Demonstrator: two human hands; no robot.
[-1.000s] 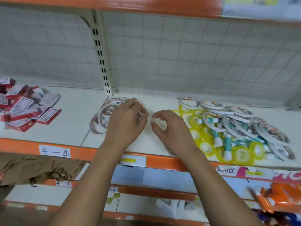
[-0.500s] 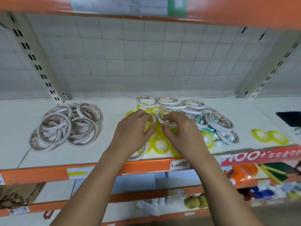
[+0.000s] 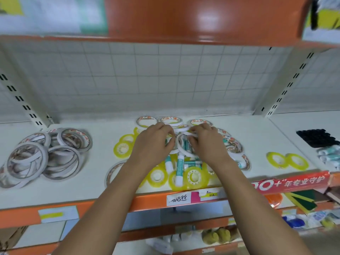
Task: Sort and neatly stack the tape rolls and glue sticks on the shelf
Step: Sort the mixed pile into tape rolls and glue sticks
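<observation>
1. Grasp: right hand [image 3: 207,144] pinches a thin white tape ring with red print [image 3: 179,146], tilted up in the mixed heap [image 3: 232,144] mid-shelf; left hand [image 3: 154,142] curls at its other rim, hold unclear
2. Heap also holds yellow translucent tape rolls [image 3: 193,176] and teal-and-white glue sticks [image 3: 179,168], crossed beneath the ring; sorted cluster of white rings [image 3: 46,153] lies well apart, left
3. Risk: lifting may drag overlapping rings and roll glue sticks toward the orange shelf lip [image 3: 147,201]
4. Versus half a second back: both hands sit deeper in the heap; glue sticks then covered now show
</observation>
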